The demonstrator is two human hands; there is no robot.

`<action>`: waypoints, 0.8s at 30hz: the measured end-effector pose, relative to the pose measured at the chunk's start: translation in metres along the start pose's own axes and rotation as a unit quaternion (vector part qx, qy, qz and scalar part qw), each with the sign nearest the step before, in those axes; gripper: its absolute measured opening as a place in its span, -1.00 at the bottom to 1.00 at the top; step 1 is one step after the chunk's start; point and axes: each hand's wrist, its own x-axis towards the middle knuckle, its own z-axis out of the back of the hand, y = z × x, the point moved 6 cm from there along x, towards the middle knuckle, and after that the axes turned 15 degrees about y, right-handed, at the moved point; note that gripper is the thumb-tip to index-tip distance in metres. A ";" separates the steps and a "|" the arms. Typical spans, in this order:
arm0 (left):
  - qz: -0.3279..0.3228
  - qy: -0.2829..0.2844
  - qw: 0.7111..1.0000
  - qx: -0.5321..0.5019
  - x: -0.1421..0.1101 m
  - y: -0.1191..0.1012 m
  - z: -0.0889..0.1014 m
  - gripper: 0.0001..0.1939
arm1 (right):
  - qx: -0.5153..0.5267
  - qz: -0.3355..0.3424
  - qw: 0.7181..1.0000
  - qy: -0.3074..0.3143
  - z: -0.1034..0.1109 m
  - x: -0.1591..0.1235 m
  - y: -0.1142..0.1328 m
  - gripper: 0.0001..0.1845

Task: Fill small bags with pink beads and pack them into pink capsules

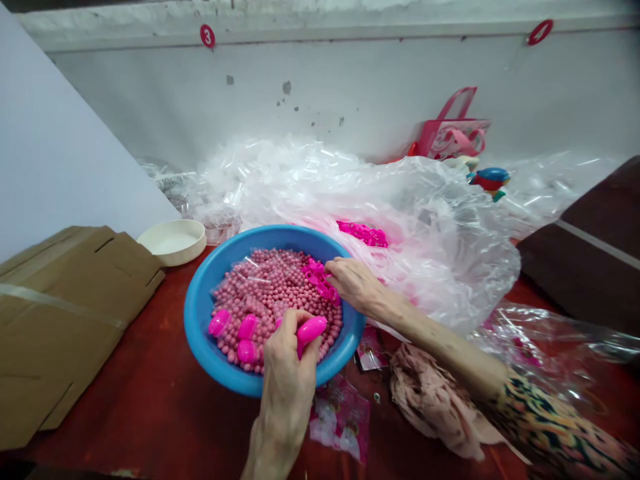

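A blue plastic basin [200, 340] holds a heap of small pink beads [287, 280]. My left hand [290, 367], over the basin's near side, grips a glossy bright-pink plastic piece [313, 328] with a rounded end between thumb and fingers. Several similar pink pieces [247, 327] lie on the beads left of it. At the basin's right side, my right hand [355, 283] has its fingertips closed together, touching a cluster of small bright-pink plastic parts [320, 279]; whatever is between them is hidden. Small clear bags [253, 270] rest on the beads.
Behind the basin, clear plastic bags [310, 180] pile up against the wall, one with pink parts [364, 233]. Flattened cardboard [75, 320] and a white round tray [175, 241] are at left. A crumpled cloth [430, 400] and printed pink packets [343, 417] lie in front, right.
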 end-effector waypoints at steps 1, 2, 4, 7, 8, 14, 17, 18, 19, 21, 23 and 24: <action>0.003 0.012 1.000 0.020 0.002 0.002 0.000 -0.91 | -0.018 0.009 0.999 0.026 -0.008 0.007 0.000 -0.86; 0.002 0.032 0.999 0.041 0.004 0.003 -0.002 -0.88 | -0.034 0.016 0.998 0.050 -0.015 0.013 0.001 -0.83; -0.019 0.071 0.995 0.073 0.005 0.005 -0.005 -0.79 | -0.058 0.030 0.994 0.088 -0.026 0.019 0.005 -0.76; -0.058 0.103 0.988 0.096 0.002 0.006 -0.006 -0.67 | -0.085 0.056 0.985 0.136 -0.032 0.020 0.010 -0.74; -0.060 0.112 0.987 0.101 0.001 0.006 -0.005 -0.65 | -0.093 0.066 0.982 0.152 -0.032 0.019 0.011 -0.74; -0.079 0.115 0.978 0.152 -0.003 0.004 0.007 -0.59 | -0.133 0.088 0.966 0.202 -0.027 0.011 0.019 -0.80; -0.103 0.109 0.970 0.190 -0.007 0.006 0.016 -0.55 | -0.140 0.076 0.968 0.193 -0.024 0.010 0.021 -0.84; -0.096 0.109 0.970 0.197 -0.008 0.008 0.022 -0.55 | -0.140 0.074 0.969 0.189 -0.023 0.009 0.022 -0.86; -0.086 0.107 0.970 0.200 -0.008 0.010 0.028 -0.56 | -0.138 0.073 0.970 0.185 -0.022 0.009 0.022 -0.87; -0.070 0.087 0.971 0.210 -0.005 0.011 0.047 -0.61 | -0.132 0.075 0.972 0.180 -0.022 0.007 0.022 -0.88; -0.052 0.044 0.964 0.258 0.003 0.010 0.069 -0.69 | -0.123 0.081 0.973 0.179 -0.023 0.005 0.022 -0.85; -0.043 0.036 0.952 0.302 0.009 0.010 0.078 -0.71 | -0.118 0.085 0.973 0.180 -0.024 0.004 0.021 -0.83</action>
